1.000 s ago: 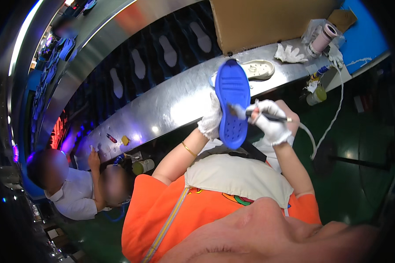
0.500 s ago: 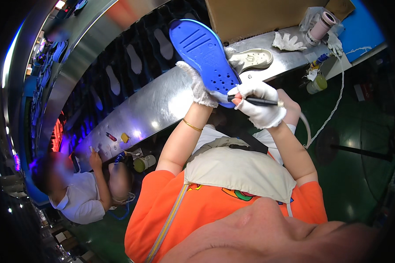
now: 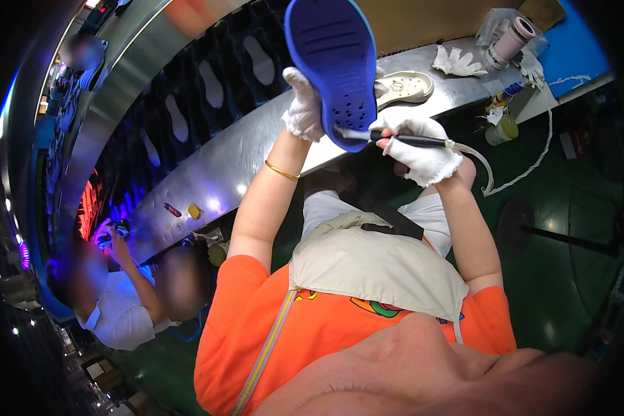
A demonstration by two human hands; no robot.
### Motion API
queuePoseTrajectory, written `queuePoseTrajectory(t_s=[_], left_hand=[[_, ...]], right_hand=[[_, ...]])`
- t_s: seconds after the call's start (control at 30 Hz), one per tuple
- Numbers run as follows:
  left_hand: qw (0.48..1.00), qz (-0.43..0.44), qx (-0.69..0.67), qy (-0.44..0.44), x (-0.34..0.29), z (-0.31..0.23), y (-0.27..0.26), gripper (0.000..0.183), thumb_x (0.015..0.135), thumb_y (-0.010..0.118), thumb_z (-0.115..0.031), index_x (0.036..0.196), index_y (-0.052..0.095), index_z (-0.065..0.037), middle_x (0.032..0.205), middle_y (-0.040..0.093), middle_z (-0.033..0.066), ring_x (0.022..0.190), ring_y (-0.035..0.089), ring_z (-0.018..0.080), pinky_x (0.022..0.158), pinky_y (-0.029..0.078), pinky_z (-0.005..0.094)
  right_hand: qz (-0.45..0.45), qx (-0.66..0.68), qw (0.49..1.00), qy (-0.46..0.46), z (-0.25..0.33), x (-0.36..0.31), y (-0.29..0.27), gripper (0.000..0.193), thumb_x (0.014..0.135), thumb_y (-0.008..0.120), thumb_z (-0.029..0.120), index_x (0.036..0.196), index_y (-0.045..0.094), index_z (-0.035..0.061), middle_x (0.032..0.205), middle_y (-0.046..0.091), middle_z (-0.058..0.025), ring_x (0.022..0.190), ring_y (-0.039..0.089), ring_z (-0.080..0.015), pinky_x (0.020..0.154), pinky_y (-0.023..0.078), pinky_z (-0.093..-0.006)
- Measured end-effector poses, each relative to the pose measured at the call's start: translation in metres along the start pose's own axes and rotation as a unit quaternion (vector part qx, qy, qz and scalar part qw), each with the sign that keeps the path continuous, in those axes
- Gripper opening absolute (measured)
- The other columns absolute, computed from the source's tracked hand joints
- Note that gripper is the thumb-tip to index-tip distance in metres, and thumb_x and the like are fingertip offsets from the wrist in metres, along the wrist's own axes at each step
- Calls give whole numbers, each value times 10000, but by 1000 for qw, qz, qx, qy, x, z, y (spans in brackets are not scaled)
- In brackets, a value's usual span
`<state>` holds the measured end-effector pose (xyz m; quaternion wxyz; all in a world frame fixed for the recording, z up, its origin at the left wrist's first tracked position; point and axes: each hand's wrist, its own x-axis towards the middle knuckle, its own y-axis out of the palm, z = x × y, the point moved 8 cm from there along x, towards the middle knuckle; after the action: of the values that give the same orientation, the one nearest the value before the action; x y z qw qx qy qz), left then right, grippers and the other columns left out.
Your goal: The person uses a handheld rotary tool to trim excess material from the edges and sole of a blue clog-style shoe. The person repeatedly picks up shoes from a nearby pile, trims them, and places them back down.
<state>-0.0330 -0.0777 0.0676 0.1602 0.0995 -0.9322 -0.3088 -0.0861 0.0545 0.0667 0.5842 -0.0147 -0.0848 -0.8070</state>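
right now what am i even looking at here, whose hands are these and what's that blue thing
This is a view from a wide camera worn on a person's head, looking down, so the edges bend. The two white-gloved hands are that person's own. The left hand holds up a blue shoe sole. The right hand holds a dark pen-like tool with a pale hose, its tip at the sole's lower edge. Behind runs a shiny metal bench with a pale sole and spare gloves. Other people sit at lower left.
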Motion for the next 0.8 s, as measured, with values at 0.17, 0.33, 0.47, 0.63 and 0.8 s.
queuePoseTrajectory(t_s=[0.17, 0.33, 0.47, 0.63, 0.8], left_hand=[[994, 14, 95, -54, 8, 7, -4, 1042, 592, 498, -791, 1262, 450, 7, 1095, 605, 173, 910, 646, 246, 783, 556, 345], [976, -59, 118, -175, 8, 24, -22, 1006, 629, 455, -789, 1280, 451, -23, 1089, 599, 211, 923, 640, 267, 786, 553, 376], [954, -109, 128, -247, 3, 26, -28, 799, 790, 411, -692, 1273, 476, -60, 1031, 627, 173, 868, 650, 225, 761, 554, 332], [944, -135, 181, -239, 4, 27, -36, 781, 798, 425, -693, 1269, 487, -75, 1025, 627, 158, 833, 648, 209, 679, 561, 319], [938, -125, 156, -283, 2, 27, -35, 757, 801, 441, -686, 1283, 480, -103, 1045, 621, 140, 825, 644, 194, 666, 562, 319]], right_hand=[[119, -25, 982, 143, -2, -1, 4, 84, 757, 658, 8, 814, 603, 38, 867, 632, -57, 779, 595, -117, 750, 498, -259], [52, -31, 998, 25, 13, 9, -1, 69, 754, 627, -4, 798, 597, 40, 848, 620, -44, 778, 589, -113, 727, 487, -252], [115, -212, 970, 34, 12, 11, 12, 85, 740, 622, 23, 807, 581, 56, 766, 584, -8, 660, 576, -79, 558, 489, -228], [80, -84, 991, 59, 0, 15, -4, 90, 746, 603, -10, 808, 576, 49, 823, 597, -29, 713, 581, -101, 627, 491, -232], [113, -142, 983, 3, 6, 19, 2, 104, 715, 589, -3, 797, 577, 60, 786, 589, -21, 723, 573, -95, 674, 489, -235]])
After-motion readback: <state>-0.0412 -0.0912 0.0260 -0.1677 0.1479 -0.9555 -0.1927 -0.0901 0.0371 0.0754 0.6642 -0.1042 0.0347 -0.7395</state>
